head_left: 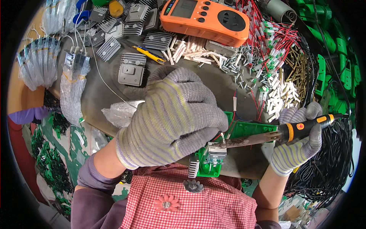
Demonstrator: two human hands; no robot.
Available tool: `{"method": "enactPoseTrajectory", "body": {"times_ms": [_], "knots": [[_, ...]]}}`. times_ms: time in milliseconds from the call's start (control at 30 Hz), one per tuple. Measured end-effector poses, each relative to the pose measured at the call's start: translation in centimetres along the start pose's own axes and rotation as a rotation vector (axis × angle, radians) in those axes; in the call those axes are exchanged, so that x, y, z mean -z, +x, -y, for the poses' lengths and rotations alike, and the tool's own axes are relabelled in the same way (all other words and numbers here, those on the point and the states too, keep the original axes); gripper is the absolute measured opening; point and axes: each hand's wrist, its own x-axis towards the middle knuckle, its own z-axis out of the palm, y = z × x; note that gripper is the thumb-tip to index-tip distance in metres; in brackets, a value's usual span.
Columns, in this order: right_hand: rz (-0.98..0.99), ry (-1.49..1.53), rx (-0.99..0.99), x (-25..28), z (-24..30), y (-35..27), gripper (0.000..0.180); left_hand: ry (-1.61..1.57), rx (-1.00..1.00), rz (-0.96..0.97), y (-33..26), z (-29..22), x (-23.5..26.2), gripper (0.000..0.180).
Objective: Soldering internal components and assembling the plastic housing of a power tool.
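Observation:
My right hand (299, 149), in a striped knit glove, is closed around the black and orange handle of a soldering iron (301, 129). Its brown, worn tip reaches left to a metal part (216, 149) in an open green plastic housing (244, 130). Gloved too, my left hand (179, 114) is bent over the housing with its fingertips pinched just above the iron's tip. What it pinches is mostly hidden; a short pale piece shows under the fingers. A finned grey heat sink (193, 168) sits at the housing's lower left. A thin wire (108, 86) runs down toward my left hand.
An orange meter (204, 21) stands at the back, with loose heat sinks (131, 69) and a yellow utility knife (149, 54) to its left. White sleeves (282, 95), screws and red wires lie right of centre. Black cables (324, 164) and green housings (345, 65) fill the right side; bubble-wrapped parts (72, 91) hang left.

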Motion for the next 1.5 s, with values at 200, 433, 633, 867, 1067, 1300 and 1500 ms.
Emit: {"method": "enactPoseTrajectory", "body": {"times_ms": [200, 433, 633, 867, 1067, 1300, 1500], "knots": [[-0.011, -0.001, 0.012, 0.0, 0.0, -0.2, 0.041, 0.032, 0.046, 0.098, -0.6, -0.3, 0.4, 0.014], [0.035, 0.061, 0.040, 0.9, 0.8, -0.2, 0.036, 0.173, 0.001, 0.081, -1.0, -0.7, -0.1, 0.015], [0.075, 0.060, 0.020, 0.3, 0.7, -0.6, 0.035, 0.310, -0.012, 0.081, -1.0, -1.3, 0.0, 0.019], [0.097, 0.026, 0.050, 0.1, 0.6, -0.8, 0.034, 0.427, 0.000, 0.065, -1.1, -2.0, -0.3, 0.023], [0.103, 0.064, 0.065, 0.5, 1.3, -1.1, 0.027, 0.445, 0.009, 0.079, -0.8, -2.4, 0.1, 0.024], [-0.084, 0.041, 0.109, 2.5, 0.6, -3.6, 0.027, 0.404, -0.027, 0.072, -1.1, -2.1, 0.0, 0.029], [-0.331, -0.128, 0.116, 1.5, -0.4, -3.7, 0.040, 0.430, -0.011, 0.142, -1.5, -2.3, 0.3, 0.034]]}}
